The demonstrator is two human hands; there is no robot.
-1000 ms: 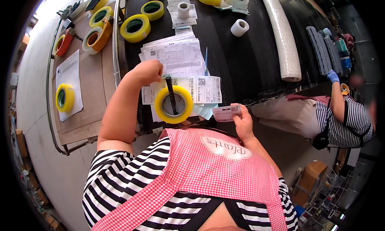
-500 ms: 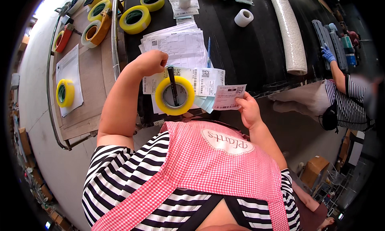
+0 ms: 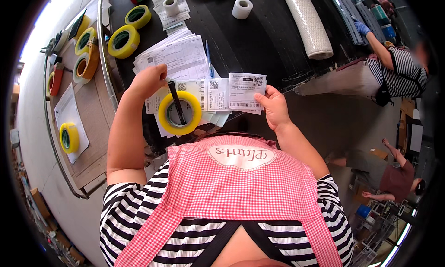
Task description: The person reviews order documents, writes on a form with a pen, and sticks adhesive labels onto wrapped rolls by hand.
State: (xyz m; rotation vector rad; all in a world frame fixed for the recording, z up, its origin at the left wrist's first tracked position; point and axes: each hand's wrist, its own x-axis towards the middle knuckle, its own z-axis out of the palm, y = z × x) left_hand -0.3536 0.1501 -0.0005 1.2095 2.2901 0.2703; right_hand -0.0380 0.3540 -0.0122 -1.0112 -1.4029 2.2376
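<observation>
Between the thumb and fingers of my right hand [image 3: 274, 108] is a white printed shipping label [image 3: 247, 88], held at its right edge beside a strip of similar labels [image 3: 215, 93] on the black table. My left hand [image 3: 155, 79] is closed at the strip's upper left; what its fingers hold, if anything, is hidden. Just below it a yellow tape roll [image 3: 196, 113] lies on the labels, with a black marker [image 3: 177, 102] leaning across its hole. Behind these is a stack of printed sheets [image 3: 187, 58], with a blue pen [image 3: 209, 58] at its right side.
More yellow tape rolls [image 3: 124, 42] and small white rolls [image 3: 242, 9] stand on the table [image 3: 259, 44]. A long wrapped roll [image 3: 308, 26] lies toward the right. Left of a metal rail is a brown board [image 3: 92, 128] with tape dispensers. Other people are at the right.
The label in my right hand has moved up and left over the strip and is turned flatter to view. The whole view has shifted, with the table further left.
</observation>
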